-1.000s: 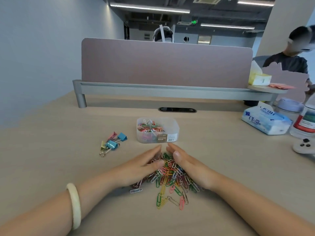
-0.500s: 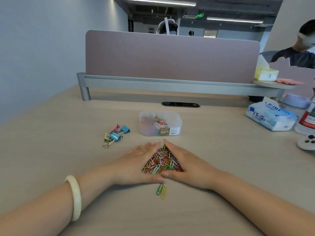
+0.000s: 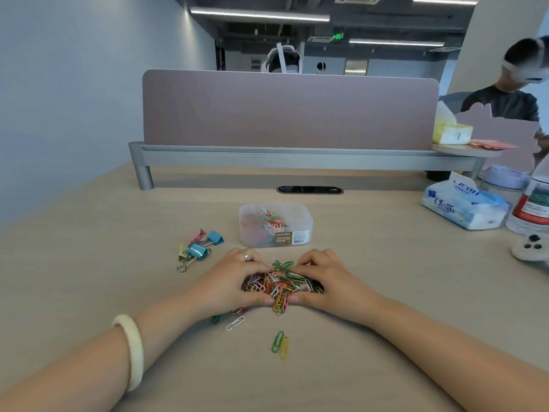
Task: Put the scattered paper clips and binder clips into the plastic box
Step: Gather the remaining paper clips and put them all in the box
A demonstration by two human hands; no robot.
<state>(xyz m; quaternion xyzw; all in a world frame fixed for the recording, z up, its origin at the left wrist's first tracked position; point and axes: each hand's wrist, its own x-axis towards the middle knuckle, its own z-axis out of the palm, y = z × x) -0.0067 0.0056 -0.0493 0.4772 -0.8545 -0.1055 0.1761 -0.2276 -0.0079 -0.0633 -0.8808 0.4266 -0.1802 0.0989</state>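
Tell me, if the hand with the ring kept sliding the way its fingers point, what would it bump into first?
The left hand points inward at the paper clip pile, which it already touches. Past the pile it would probably meet the right hand cupping the other side.

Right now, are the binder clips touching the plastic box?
Apart. The head view shows bare desk between the binder clips and the plastic box; the clips lie to the box's left.
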